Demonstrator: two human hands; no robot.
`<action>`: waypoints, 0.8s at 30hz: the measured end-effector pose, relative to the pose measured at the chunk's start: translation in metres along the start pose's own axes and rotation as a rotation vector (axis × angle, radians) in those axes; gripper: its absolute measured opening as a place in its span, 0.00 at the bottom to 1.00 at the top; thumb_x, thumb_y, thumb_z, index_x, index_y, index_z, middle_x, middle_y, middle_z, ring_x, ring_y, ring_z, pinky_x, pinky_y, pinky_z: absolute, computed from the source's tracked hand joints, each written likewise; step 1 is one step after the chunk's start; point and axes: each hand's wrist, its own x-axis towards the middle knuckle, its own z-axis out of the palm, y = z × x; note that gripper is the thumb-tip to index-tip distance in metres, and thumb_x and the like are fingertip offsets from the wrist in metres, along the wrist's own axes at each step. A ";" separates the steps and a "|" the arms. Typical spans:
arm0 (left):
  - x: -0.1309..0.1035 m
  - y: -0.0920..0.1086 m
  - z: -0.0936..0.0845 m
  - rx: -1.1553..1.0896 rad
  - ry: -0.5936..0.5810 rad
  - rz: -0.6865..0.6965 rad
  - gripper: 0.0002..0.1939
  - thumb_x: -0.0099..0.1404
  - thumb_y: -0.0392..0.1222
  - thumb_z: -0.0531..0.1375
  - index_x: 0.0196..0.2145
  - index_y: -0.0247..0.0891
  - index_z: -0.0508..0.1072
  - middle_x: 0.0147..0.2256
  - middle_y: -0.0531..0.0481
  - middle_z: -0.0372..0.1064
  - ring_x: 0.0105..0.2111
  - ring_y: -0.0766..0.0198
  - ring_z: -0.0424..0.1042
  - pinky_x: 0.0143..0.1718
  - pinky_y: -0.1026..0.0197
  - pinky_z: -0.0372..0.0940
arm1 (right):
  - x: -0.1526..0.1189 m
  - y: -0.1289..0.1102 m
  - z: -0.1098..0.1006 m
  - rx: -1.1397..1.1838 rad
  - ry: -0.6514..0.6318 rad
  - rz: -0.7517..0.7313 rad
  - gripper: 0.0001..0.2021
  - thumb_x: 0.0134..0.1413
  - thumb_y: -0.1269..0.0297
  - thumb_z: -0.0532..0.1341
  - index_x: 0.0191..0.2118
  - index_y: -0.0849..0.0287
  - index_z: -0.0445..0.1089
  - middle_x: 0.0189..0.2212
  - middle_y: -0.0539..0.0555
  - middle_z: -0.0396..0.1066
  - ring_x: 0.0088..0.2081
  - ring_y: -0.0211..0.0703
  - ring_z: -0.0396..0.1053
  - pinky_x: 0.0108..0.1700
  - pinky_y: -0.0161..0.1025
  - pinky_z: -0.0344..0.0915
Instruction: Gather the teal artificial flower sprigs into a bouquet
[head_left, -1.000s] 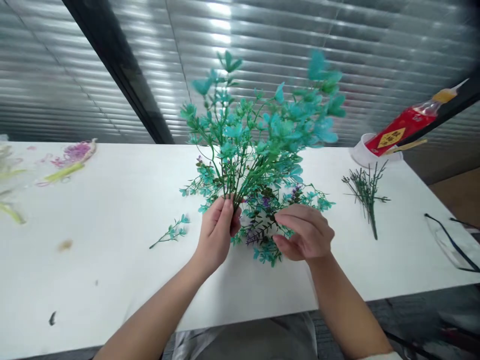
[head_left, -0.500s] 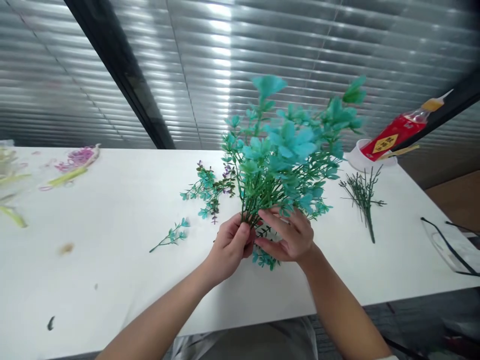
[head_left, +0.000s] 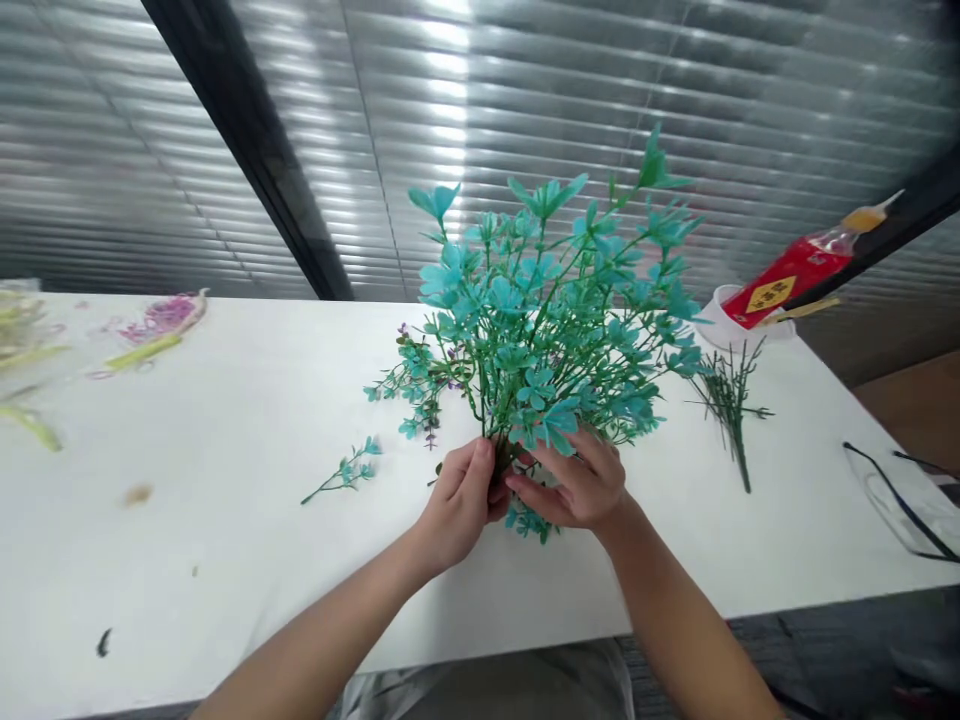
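Note:
A full bunch of teal artificial flowers (head_left: pixel 540 330) stands upright above the white table, its green stems gathered at the bottom. My left hand (head_left: pixel 461 495) is closed round the stem ends, thumb in front. From the other side, my right hand (head_left: pixel 574 485) has its curled fingers and thumb at the same stems, partly covered by blossoms. Beneath my hands lies a teal sprig (head_left: pixel 531 522), mostly hidden. Just left of the bunch are teal and purple sprigs (head_left: pixel 420 385). A single small sprig (head_left: pixel 345 472) lies farther left on the table.
At right lie a bare green stem bunch (head_left: pixel 733 415), a red bottle (head_left: pixel 787 280) leaning in a white container (head_left: pixel 720 325), and glasses (head_left: pixel 900 500). Purple and yellow-green pieces (head_left: pixel 161 325) rest at far left. Blinds behind glass rise beyond the white table (head_left: pixel 247 400).
The flower heads have spread and shifted left, and the bunch has turned somewhat. My right hand's fingers have drawn in lower at the stems. My left hand keeps its hold.

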 end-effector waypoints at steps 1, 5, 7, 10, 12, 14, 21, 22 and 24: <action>0.000 0.001 0.001 -0.004 0.000 0.000 0.34 0.59 0.74 0.56 0.22 0.37 0.57 0.18 0.60 0.47 0.16 0.76 0.47 0.16 0.69 0.44 | 0.000 0.000 0.000 0.004 0.014 -0.007 0.12 0.62 0.58 0.61 0.46 0.59 0.73 0.36 0.55 0.74 0.33 0.40 0.72 0.29 0.37 0.68; -0.002 0.004 0.003 -0.017 -0.004 -0.001 0.34 0.61 0.72 0.58 0.20 0.37 0.55 0.17 0.59 0.47 0.16 0.76 0.47 0.16 0.69 0.42 | 0.001 0.001 0.001 -0.013 0.034 -0.025 0.13 0.61 0.59 0.62 0.48 0.59 0.74 0.38 0.55 0.75 0.35 0.41 0.73 0.32 0.37 0.69; -0.002 0.005 0.003 -0.013 -0.004 -0.002 0.34 0.61 0.71 0.58 0.20 0.38 0.54 0.17 0.59 0.47 0.16 0.75 0.46 0.17 0.68 0.42 | 0.001 0.001 0.001 -0.034 0.045 -0.037 0.13 0.60 0.60 0.62 0.48 0.59 0.75 0.39 0.55 0.74 0.34 0.41 0.73 0.32 0.38 0.69; -0.002 0.004 0.003 0.000 -0.006 0.029 0.34 0.61 0.74 0.54 0.20 0.38 0.55 0.17 0.59 0.47 0.16 0.75 0.47 0.17 0.68 0.42 | 0.001 0.001 0.000 -0.048 0.076 -0.048 0.11 0.59 0.61 0.62 0.44 0.60 0.75 0.40 0.56 0.74 0.34 0.40 0.72 0.34 0.38 0.69; -0.003 0.003 0.003 0.018 -0.010 0.058 0.34 0.62 0.74 0.52 0.21 0.38 0.56 0.17 0.59 0.47 0.16 0.75 0.47 0.17 0.67 0.43 | 0.001 0.002 0.000 -0.046 0.085 -0.047 0.09 0.59 0.62 0.62 0.41 0.59 0.75 0.40 0.55 0.74 0.34 0.40 0.73 0.36 0.39 0.70; -0.003 0.002 0.003 0.044 -0.004 0.078 0.34 0.64 0.73 0.51 0.21 0.38 0.56 0.17 0.58 0.47 0.16 0.74 0.47 0.17 0.67 0.44 | 0.001 0.002 0.001 -0.048 0.092 -0.038 0.07 0.58 0.63 0.62 0.39 0.59 0.75 0.38 0.55 0.74 0.34 0.40 0.73 0.37 0.39 0.70; -0.006 0.000 0.003 0.124 0.067 0.098 0.31 0.66 0.70 0.52 0.23 0.39 0.56 0.19 0.57 0.51 0.18 0.73 0.51 0.18 0.66 0.46 | -0.003 0.003 0.000 -0.023 0.050 -0.009 0.03 0.55 0.65 0.65 0.33 0.58 0.73 0.30 0.54 0.76 0.33 0.44 0.75 0.34 0.40 0.70; -0.006 -0.001 0.002 0.136 0.073 0.101 0.31 0.66 0.70 0.52 0.23 0.39 0.56 0.19 0.57 0.51 0.18 0.73 0.51 0.18 0.66 0.46 | -0.003 0.003 0.000 -0.010 0.039 -0.007 0.03 0.54 0.65 0.66 0.34 0.58 0.73 0.31 0.54 0.77 0.34 0.45 0.76 0.34 0.40 0.71; -0.007 -0.001 0.002 0.149 0.081 0.109 0.30 0.66 0.69 0.52 0.24 0.39 0.56 0.20 0.57 0.51 0.19 0.72 0.51 0.18 0.66 0.47 | -0.002 0.003 -0.001 -0.002 0.030 -0.005 0.03 0.53 0.66 0.66 0.35 0.57 0.74 0.33 0.54 0.78 0.35 0.45 0.76 0.35 0.40 0.71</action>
